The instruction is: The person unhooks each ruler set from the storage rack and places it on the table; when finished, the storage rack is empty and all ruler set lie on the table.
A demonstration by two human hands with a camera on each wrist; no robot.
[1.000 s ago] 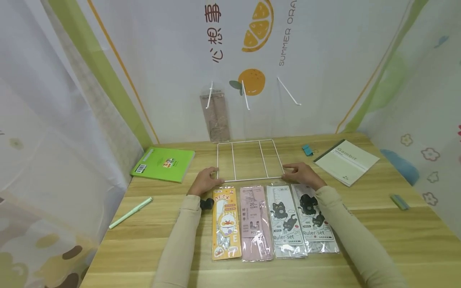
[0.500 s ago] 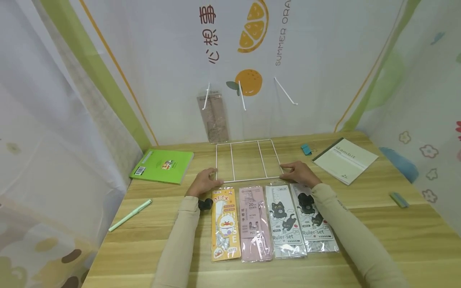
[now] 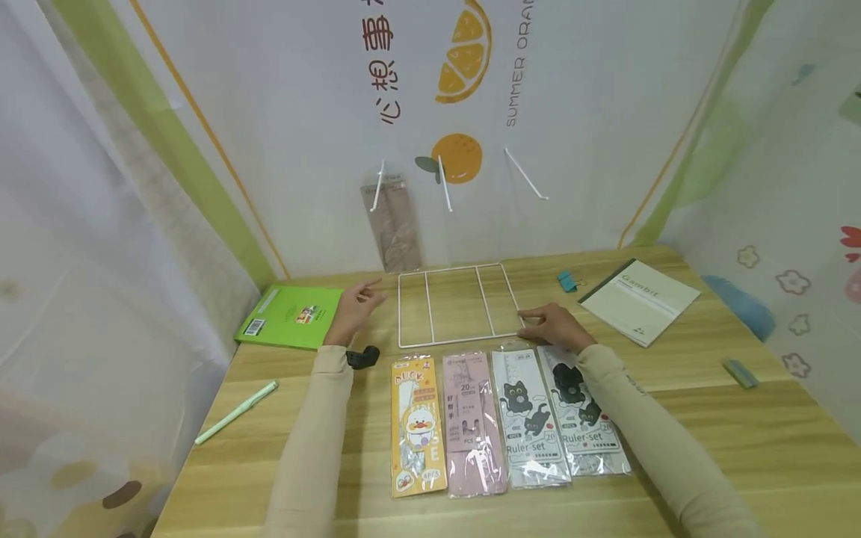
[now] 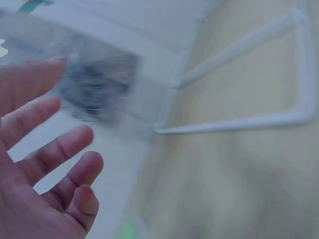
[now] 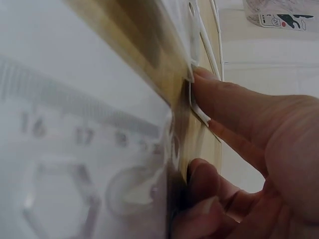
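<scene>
A flat white wire frame [image 3: 464, 340] lies on the wooden table below three white hooks. My right hand [image 3: 557, 326] holds its near right corner, thumb and forefinger at the wire; in the right wrist view the other fingers curl below. My left hand [image 3: 355, 310] is off the frame, to its left, partly over the green notebook [image 3: 282, 317]; its fingers are spread loosely with nothing in them. In front lie the yellow duck ruler set [image 3: 418, 448], a pink ruler set [image 3: 474, 463] and two cat ruler sets [image 3: 531, 426], the rightmost partly under my right wrist.
A pinkish packet [image 3: 393, 232] hangs from the left hook [image 3: 379, 185]. A teal binder clip [image 3: 566, 281], a Gambit notepad [image 3: 639, 300] and a small green eraser-like block [image 3: 741, 373] lie at right. A pale green pen [image 3: 235, 412] lies at left.
My left hand has let go of the frame's left side and moved up and left, its fingers opening. The right hand stays at the corner. The head view has shifted slightly.
</scene>
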